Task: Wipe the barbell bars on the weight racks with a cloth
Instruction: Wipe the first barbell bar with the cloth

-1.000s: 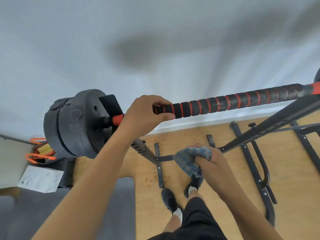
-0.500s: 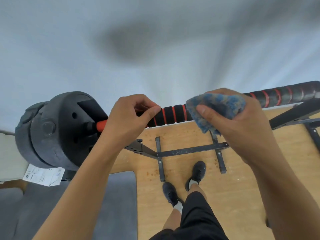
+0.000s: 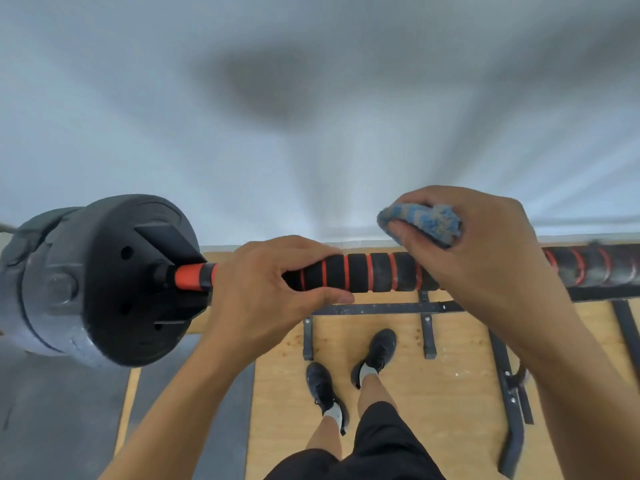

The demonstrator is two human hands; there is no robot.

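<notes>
A barbell bar (image 3: 374,277) with black foam grip and red rings runs left to right across the view. Black weight plates (image 3: 104,278) sit on its left end, past an orange collar (image 3: 188,277). My left hand (image 3: 266,292) grips the bar just right of the collar, fingers curled round it. My right hand (image 3: 478,244) holds a bunched blue cloth (image 3: 420,223) over the bar, further right, thumb pressing the cloth. The bar under that hand is hidden.
Black steel rack frame bars (image 3: 381,308) lie on the wooden floor (image 3: 433,393) below the bar. My feet in black shoes (image 3: 377,351) stand between them. A grey mat (image 3: 62,417) covers the floor at left. A pale wall (image 3: 311,116) stands close behind.
My right hand rose from below the bar with the cloth and now sits on top of the bar. The left hand kept its grip. The view moved closer to the bar.
</notes>
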